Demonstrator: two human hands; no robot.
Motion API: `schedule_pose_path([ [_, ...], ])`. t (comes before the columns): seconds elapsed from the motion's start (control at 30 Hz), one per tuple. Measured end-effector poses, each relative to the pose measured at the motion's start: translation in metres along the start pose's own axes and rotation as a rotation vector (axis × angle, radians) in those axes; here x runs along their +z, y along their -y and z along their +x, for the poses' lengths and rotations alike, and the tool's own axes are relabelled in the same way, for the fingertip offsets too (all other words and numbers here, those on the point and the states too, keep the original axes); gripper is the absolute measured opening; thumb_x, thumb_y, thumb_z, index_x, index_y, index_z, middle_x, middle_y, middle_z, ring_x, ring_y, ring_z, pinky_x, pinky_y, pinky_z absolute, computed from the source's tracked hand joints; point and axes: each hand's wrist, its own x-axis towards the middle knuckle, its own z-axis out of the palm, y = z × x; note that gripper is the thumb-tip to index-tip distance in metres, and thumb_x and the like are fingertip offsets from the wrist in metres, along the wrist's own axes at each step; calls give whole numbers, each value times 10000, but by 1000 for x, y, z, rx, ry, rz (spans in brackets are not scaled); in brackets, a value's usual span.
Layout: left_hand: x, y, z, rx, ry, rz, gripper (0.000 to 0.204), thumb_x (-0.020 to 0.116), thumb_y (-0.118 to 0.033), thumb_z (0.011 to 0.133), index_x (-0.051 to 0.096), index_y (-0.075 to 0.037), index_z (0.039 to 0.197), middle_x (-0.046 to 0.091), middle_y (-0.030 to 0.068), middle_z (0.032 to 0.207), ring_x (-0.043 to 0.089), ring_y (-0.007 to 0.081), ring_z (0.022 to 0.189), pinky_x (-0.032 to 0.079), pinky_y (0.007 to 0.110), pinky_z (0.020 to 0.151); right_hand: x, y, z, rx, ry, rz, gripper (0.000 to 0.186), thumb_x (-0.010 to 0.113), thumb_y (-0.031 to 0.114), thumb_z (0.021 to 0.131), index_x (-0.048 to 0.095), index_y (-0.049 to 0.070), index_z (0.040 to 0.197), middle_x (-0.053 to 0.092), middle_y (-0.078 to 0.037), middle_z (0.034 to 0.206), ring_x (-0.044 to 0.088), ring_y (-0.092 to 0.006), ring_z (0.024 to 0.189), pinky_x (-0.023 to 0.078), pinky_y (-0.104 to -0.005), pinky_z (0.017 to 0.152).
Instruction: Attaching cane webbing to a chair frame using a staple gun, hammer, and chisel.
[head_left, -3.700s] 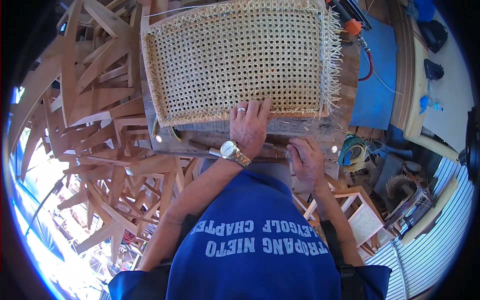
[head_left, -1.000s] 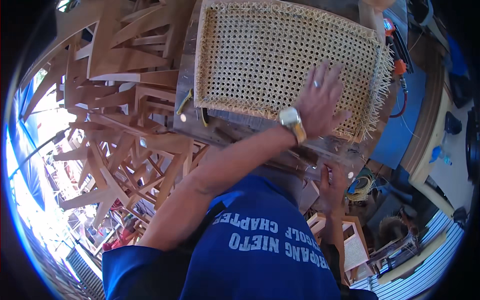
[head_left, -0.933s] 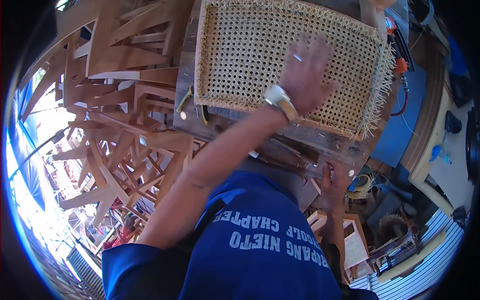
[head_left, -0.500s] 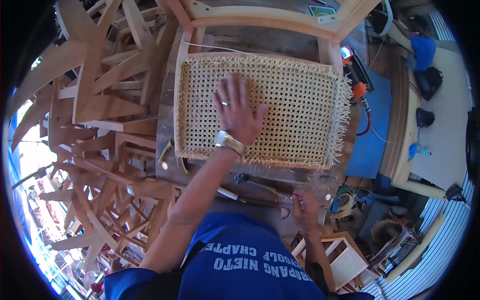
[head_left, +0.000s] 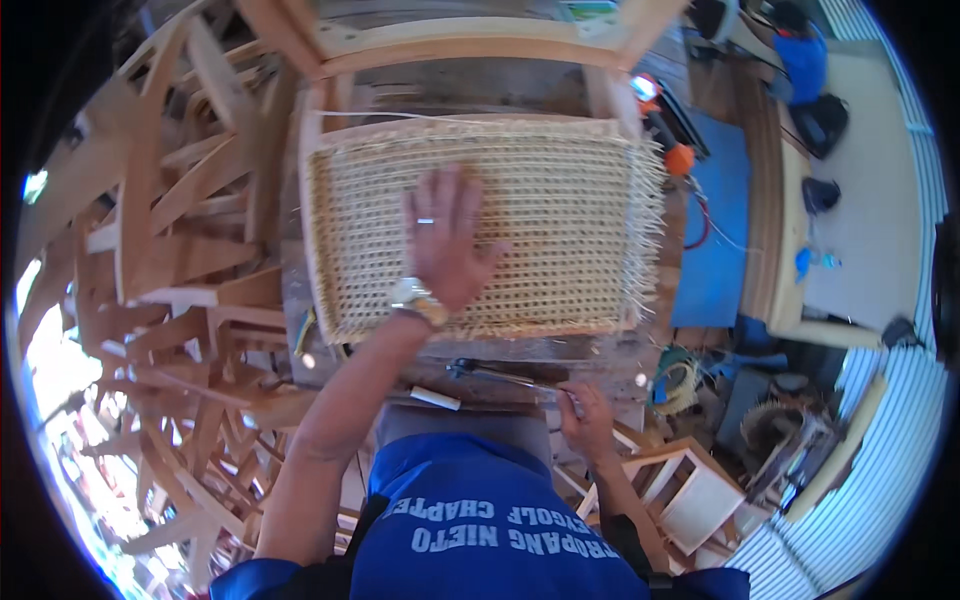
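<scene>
The person's left hand (head_left: pixel 447 240) lies flat, fingers spread wide, on the woven cane panel (head_left: pixel 480 225) — pressing it down, gripping nothing. The panel sits on the wooden workbench (head_left: pixel 300 300) ahead of the person, loose strand ends fringing its right edge. The right hand (head_left: pixel 588 418) rests at the bench's near edge, fingers curled around the end of a slim metal tool (head_left: pixel 505 375). The cane looks light and springy — stiff enough to hold shape, yet brittle at the frayed ends. I'd take it by its firmer edges, not the fringe. Stacked wooden chair frames (head_left: pixel 170 330) crowd the left.
</scene>
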Motion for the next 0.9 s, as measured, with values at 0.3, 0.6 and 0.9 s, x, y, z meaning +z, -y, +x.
schedule_pose_path([
  [0.3, 31, -58, 26, 118, 74, 72, 814, 579, -521, 918, 348, -53, 1543, 154, 202, 1662, 92, 457, 1524, 87, 618, 1205, -7, 3, 0, 42, -10, 30, 118, 690, 69, 878, 681, 41, 992, 677, -158, 928, 647, -358, 856, 523, -406, 747],
  [0.6, 30, -129, -30, 269, 297, -127, 782, 595, -517, 912, 431, -4, 1478, 240, 206, 1632, 182, 456, 1501, 127, 632, 1192, -50, -50, 4, 395, -240, 332, 192, 614, 136, 1005, 622, 1, 1142, 642, -39, 951, 582, -114, 874, 484, -273, 797],
  [0.9, 13, -159, -103, 212, 458, -263, 838, 720, -435, 841, 417, 52, 1452, 291, 246, 1589, 245, 460, 1475, 202, 588, 1189, -84, -26, 100, 281, -319, 299, 296, 623, 196, 1006, 591, -8, 1218, 636, -55, 1003, 596, -128, 912, 490, -277, 824],
])
